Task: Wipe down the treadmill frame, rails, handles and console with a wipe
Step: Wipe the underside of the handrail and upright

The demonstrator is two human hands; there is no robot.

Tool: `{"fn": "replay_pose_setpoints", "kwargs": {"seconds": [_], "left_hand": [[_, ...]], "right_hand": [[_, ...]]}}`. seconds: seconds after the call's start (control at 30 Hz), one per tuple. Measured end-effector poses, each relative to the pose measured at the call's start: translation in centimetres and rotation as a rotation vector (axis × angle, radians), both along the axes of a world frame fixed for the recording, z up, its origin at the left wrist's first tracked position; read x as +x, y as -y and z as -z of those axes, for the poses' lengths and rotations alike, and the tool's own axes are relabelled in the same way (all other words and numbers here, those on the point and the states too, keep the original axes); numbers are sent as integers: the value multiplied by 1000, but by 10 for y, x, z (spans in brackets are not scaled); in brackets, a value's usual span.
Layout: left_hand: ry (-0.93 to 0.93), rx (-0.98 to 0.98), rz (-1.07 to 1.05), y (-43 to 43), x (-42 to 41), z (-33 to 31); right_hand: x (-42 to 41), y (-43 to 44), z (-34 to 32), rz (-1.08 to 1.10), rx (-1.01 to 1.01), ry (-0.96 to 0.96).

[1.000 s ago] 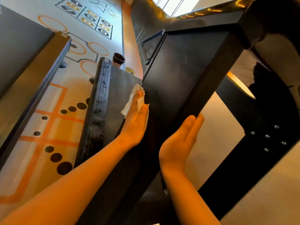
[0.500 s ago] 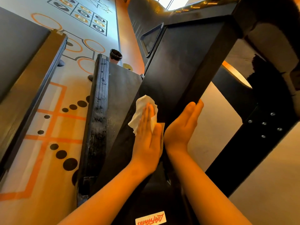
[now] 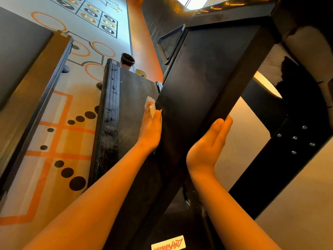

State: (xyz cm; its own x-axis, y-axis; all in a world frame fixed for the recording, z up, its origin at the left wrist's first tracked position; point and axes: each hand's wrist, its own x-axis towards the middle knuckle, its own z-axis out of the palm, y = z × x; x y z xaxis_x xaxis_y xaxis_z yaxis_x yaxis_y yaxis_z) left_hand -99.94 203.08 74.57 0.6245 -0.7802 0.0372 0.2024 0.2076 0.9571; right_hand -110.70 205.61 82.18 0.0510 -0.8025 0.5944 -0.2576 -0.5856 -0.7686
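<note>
Ribbed side rail (image 3: pixel 110 123), left of the deck: speckled and grimy, apparently not yet wiped. Left hand (image 3: pixel 151 129): fingers straight and flat, pressing white wipe (image 3: pixel 150 104) against left edge of black upright frame column (image 3: pixel 207 78), about mid-height. Right hand (image 3: pixel 209 147): flat, fingers straight and together, empty, resting against column's right edge. Judged: frame stage in hand; rail, handles and console probably outstanding.

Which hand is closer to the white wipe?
Left. The left hand presses the wipe flat against one side of the black treadmill post. The right hand lies open along the post's other side, apart from the wipe.
</note>
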Motion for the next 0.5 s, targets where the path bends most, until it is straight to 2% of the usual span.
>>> {"fn": "replay_pose_setpoints", "kwargs": {"seconds": [0.07, 0.13, 0.23, 0.3, 0.4, 0.5], "left_hand": [[-23, 4, -17, -9, -11, -6], [-7, -89, -10, -24, -28, -19], [186, -305, 12, -42, -46, -43], [318, -379, 14, -42, -48, -53], [387, -409, 14, -29, -32, -55], [300, -336, 38, -7, -9, -55]], "right_hand": [[0, 2, 2, 6, -9, -25], [1, 5, 4, 14, -7, -26], [0, 3, 4, 41, 12, -22], [1, 1, 3, 52, 10, -33], [3, 2, 2, 36, -13, -13], [2, 1, 4, 17, -21, 11]]}}
